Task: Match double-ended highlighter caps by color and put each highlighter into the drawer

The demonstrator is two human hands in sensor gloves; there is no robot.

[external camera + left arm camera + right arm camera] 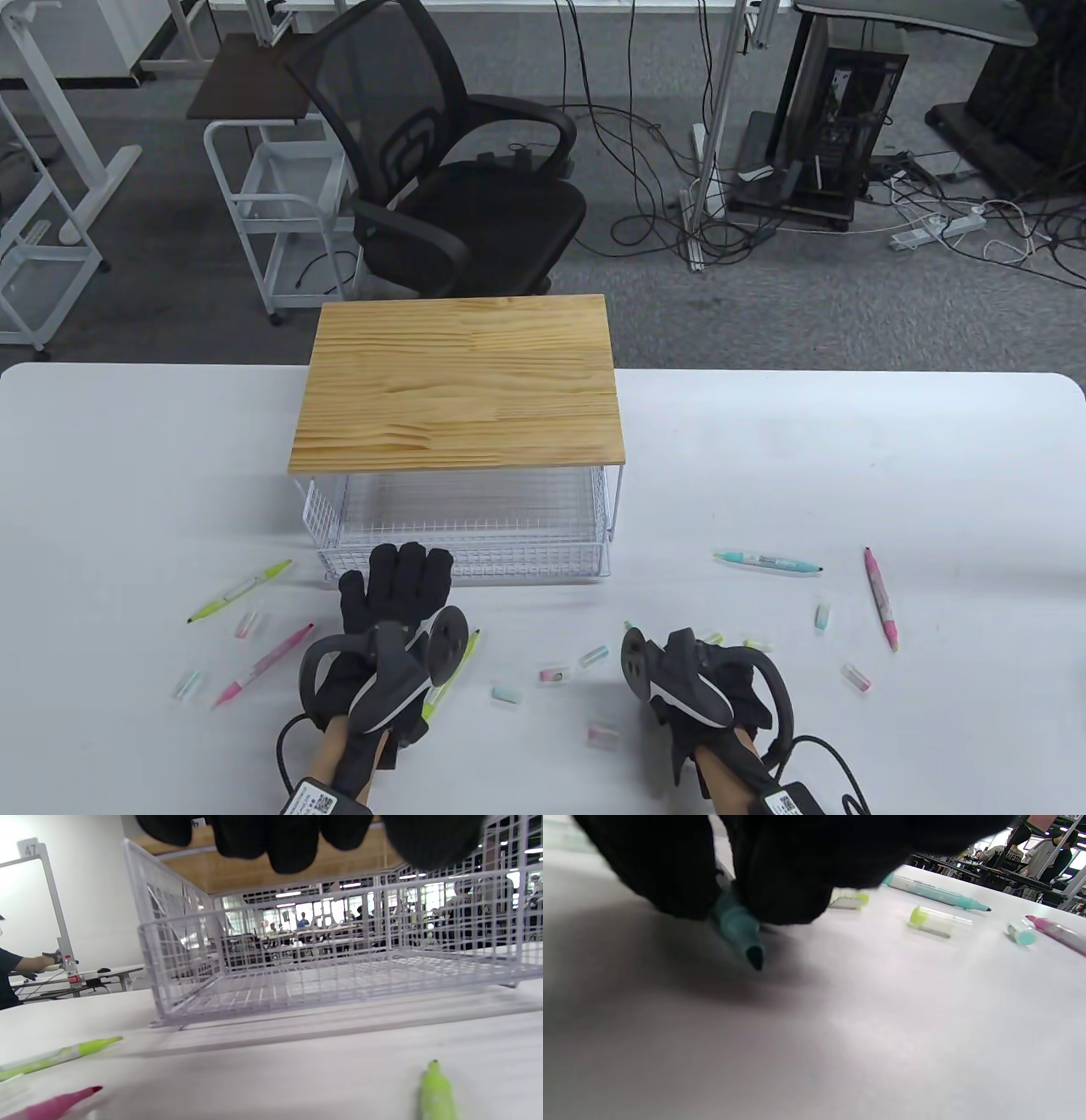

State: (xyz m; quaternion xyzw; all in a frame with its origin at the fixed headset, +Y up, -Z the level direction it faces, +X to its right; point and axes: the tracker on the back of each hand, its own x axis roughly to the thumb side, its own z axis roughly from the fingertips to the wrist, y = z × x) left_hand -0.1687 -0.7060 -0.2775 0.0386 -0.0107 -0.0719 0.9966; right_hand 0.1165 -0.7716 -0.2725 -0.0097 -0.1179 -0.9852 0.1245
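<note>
Lying flat w/ fingers straight and spread, left hand (399, 594) just in front of the wire drawer (462, 531), fingertips (292, 844) hanging over its front rim in the left wrist view, holding nothing. Drawer sitting pulled out under a wooden top (458, 386), w/ no pens showing inside. Curling down onto the table (127, 475) at lower right, right hand (708, 679), fingers (780, 878) pinching a teal pen (738, 927) w/ its dark uncapped tip pointing toward the wrist cam and resting at or very near the table surface; can't tell from the table view, hand hiding it there. Lying loose elsewhere: green pen (242, 590) left of drawer, pink pen (263, 666) nearer the front edge, another green pen (450, 675) partly under the left tracker, its tip showing in the left wrist view (435, 1090). On the right side, well apart from the drawer, a second teal pen (768, 560) lying roughly crosswise, and a second pink pen (882, 598) lying nearly lengthwise beside it. Caps scattered btwn and around both hands: teal cap (506, 694), pink cap (554, 675), another pink cap (602, 734) in the middle gap, teal cap (821, 615) btwn the right-side pens, green cap (935, 921) near the right hand. Other small caps near the left pens, colours too blurred to tell for sure.
</note>
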